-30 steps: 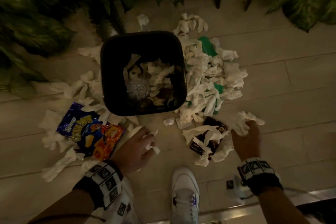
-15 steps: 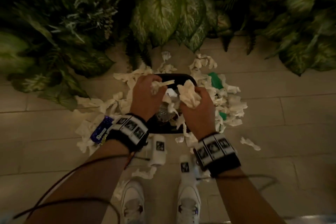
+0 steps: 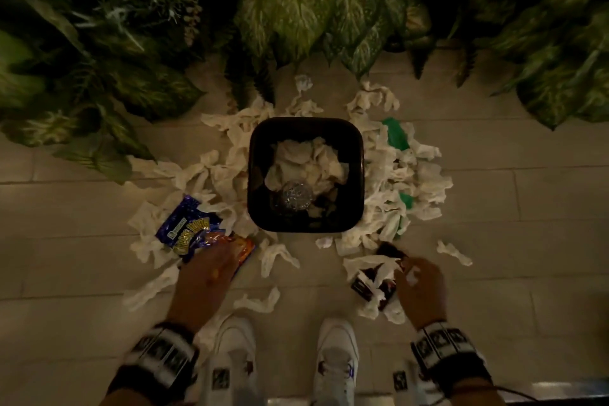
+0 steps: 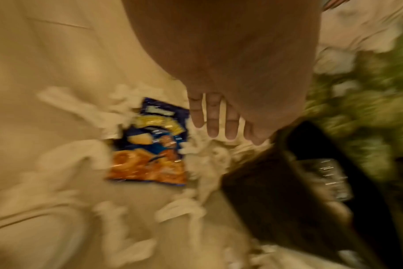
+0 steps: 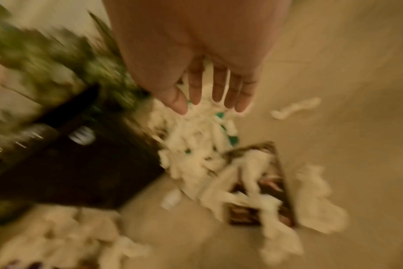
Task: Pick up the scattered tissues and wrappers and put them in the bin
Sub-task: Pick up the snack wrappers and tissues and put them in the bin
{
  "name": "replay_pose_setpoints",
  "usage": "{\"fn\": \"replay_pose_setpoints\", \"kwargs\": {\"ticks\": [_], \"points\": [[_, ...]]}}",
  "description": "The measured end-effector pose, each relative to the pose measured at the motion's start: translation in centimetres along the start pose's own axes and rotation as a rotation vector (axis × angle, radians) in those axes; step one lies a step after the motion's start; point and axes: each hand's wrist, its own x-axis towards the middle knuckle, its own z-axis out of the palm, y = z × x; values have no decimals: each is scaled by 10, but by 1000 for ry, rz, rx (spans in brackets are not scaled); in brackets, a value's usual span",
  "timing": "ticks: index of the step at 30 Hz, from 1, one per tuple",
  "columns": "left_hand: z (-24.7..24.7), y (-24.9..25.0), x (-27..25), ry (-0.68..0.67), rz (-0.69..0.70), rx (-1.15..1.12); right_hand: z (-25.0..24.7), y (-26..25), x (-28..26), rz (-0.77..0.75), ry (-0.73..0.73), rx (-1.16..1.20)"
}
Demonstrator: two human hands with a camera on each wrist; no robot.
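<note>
The square black plastic bin [image 3: 305, 128], part-filled with tissues, stands ringed by crumpled white tissues [image 3: 392, 204] on the pale tiled floor [image 3: 514, 208]. Left hand [image 3: 204, 283], fingers straight and empty, hangs over the blue-and-orange crisp packet [image 3: 184, 224]; right hand [image 3: 420, 287], also empty with fingers extended, is above the dark brown wrapper [image 3: 374, 287]. Loose tissues could slip from a hasty scoop. The packet's yellow lettering is too blurred to read

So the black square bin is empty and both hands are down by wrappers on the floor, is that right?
Not empty: the head view shows the black square bin already holds crumpled white tissues. Both the left hand and right hand are down by wrappers.
</note>
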Motion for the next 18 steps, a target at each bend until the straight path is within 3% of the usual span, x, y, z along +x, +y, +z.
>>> {"fn": "replay_pose_setpoints", "kwargs": {"ticks": [3,5,8,12,15,18], "points": [[19,-73,-29,-138,-187,92,39,59,2,112,-270,-251],[30,-112,-43,-219,-277,155,66,78,7,82,-395,-363],[50,-154,-50,-318,-345,243,103,80,34,34,-416,-516],[90,-168,-25,-393,-238,244,134,72,68,57,-409,-547],[126,-169,8,-456,-86,258,138,76,75,-1,-390,-423],[159,-161,32,-570,-7,445,125,75,72,-72,-225,-261]]}}
